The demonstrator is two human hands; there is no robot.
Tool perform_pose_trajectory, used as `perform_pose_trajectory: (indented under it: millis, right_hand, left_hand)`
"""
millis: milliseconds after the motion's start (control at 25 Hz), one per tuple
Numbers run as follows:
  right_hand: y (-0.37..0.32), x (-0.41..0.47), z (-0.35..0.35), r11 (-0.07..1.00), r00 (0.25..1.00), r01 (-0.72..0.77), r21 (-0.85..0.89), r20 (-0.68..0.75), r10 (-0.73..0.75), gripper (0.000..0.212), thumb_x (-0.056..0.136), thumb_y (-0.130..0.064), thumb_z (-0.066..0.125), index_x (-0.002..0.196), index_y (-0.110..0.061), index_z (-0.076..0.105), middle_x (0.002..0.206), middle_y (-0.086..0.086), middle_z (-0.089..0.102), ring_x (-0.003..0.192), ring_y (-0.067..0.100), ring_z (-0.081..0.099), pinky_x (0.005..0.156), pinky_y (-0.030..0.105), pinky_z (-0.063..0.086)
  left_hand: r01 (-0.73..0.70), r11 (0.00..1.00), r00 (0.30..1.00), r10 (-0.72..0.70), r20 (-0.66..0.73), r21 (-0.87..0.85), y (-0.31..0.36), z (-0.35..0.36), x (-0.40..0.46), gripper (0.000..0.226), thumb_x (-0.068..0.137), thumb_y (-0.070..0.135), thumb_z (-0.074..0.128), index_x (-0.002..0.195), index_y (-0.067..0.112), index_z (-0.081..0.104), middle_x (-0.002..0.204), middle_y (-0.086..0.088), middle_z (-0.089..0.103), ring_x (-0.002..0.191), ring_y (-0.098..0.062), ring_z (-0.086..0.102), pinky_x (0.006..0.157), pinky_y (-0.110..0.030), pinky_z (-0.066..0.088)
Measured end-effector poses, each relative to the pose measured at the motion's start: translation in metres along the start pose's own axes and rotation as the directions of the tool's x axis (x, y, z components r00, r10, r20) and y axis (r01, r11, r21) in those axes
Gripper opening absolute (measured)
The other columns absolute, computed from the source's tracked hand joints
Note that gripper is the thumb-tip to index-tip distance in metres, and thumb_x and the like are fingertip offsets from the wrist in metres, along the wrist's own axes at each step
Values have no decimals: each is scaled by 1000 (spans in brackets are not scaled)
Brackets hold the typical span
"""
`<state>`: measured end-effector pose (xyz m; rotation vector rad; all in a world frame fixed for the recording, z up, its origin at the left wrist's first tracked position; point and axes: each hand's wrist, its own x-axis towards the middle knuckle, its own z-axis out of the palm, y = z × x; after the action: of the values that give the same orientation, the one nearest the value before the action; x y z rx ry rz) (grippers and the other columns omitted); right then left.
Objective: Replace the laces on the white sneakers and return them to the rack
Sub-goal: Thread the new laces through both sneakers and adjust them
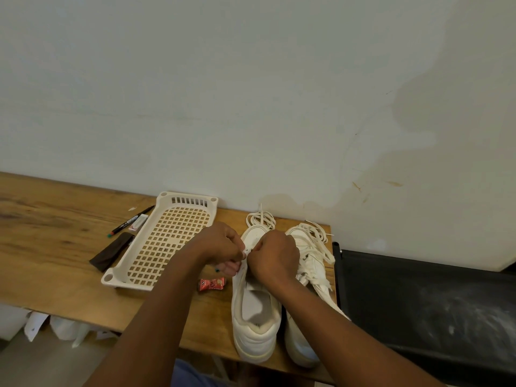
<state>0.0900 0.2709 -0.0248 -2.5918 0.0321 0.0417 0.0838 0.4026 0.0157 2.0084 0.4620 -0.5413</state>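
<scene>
Your two forearms reach in from the bottom edge and meet over the left sneaker (255,311), which stands on the wooden bench (55,247) with its heel toward you and its toe toward the wall. Your left hand (220,245) curls its fingers and pinches something small and white at the sneaker's eyelet row; your right hand (275,256) is curled too, pinching at the same spot from the other side. Whether that white bit is a lace end, you cannot tell.

Just beyond the toe lies a loose coil of white lace (261,217), flat and ribbon-like. The right sneaker (310,277) stands touching the first, with its laces (321,236) tangled loosely over its top.

To your left the cream plastic rack tray (164,244) lies on the bench, its base a grid of square holes, and your left wrist crosses its near corner. Nothing shows inside it. Beside it lie a black marker (131,220), a small white eraser-like block (138,223) and a dark brown folded piece (111,252). A small red sachet (211,284) lies between the tray and the left sneaker. A black, dusty surface (432,303) adjoins the bench on your right.
</scene>
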Motion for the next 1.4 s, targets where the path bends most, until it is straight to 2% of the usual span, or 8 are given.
perform_pose_trajectory:
  millis: [120, 240, 400, 680, 960, 1080, 1280, 1400]
  right_hand:
    - [0, -1, 2, 1000, 1000, 17, -7, -23, -17, 9, 79, -25, 72, 80, -16, 73, 84, 3, 69, 86, 24, 64, 78, 38, 57]
    - [1, 0, 5, 1000, 999, 27, 5, -21, -27, 14, 81, -27, 71, 78, -14, 70, 83, 7, 70, 84, 26, 66, 73, 35, 56]
    - [2, 2, 3, 995, 1000, -24, 98, 21, 22, 7, 77, -22, 72, 77, -16, 76, 80, 3, 71, 83, 24, 67, 69, 33, 55]
    - [2, 6, -8, 982, 989, -119, 147, 110, 103, 11, 81, -19, 71, 81, -20, 82, 82, -1, 75, 77, 21, 67, 49, 21, 32]
    - [0, 2, -1, 987, 991, -123, 105, 63, 117, 12, 83, -22, 71, 82, -27, 82, 87, -5, 75, 86, 21, 68, 68, 28, 55]
    - [-1, 0, -1, 993, 994, -102, 60, 49, 99, 8, 83, -24, 73, 85, -27, 81, 92, -2, 73, 94, 23, 67, 78, 33, 58]
    - [-2, -3, -3, 999, 998, -54, -2, 23, 54, 7, 84, -23, 74, 87, -24, 79, 91, -1, 73, 94, 23, 67, 72, 32, 54]
    - [-2, -1, -6, 999, 997, -54, -3, 62, 54, 7, 83, -23, 75, 87, -24, 80, 90, -2, 73, 92, 22, 68, 70, 30, 53]
  left_hand:
    - [10, 1000, 1000, -10, 6, -7, -1, -1, 3, 25, 91, -8, 67, 112, 4, 67, 91, -25, 73, 70, -28, 75, 66, -40, 65]
    - [20, 999, 999, -19, 26, -40, -2, -2, 5, 36, 90, -9, 66, 118, 13, 69, 94, -24, 74, 74, -30, 77, 71, -44, 65]
    - [17, 999, 999, -16, 32, -41, 0, -2, 3, 37, 90, -9, 66, 121, 10, 71, 96, -24, 74, 76, -29, 77, 75, -44, 65]
    - [22, 998, 999, -20, 38, -64, -4, -1, 5, 38, 90, -12, 67, 122, 7, 69, 94, -23, 73, 76, -30, 76, 73, -44, 65]
    - [22, 999, 998, -20, 54, -34, -4, -2, 2, 39, 91, -11, 67, 124, 8, 70, 99, -23, 74, 79, -26, 77, 72, -39, 65]
    - [15, 1000, 999, -14, 44, -28, -5, -2, 3, 39, 91, -14, 63, 124, 6, 70, 100, -23, 73, 79, -25, 76, 67, -34, 65]
    - [-6, 1000, 1000, 6, 25, -16, -8, -1, 5, 36, 91, -12, 65, 122, 5, 71, 101, -26, 73, 74, -24, 75, 60, -30, 63]
    - [-12, 1000, 1000, 12, 12, 9, -12, 1, 10, 35, 89, -9, 70, 119, 9, 73, 95, -23, 75, 83, -30, 78, 73, -40, 65]
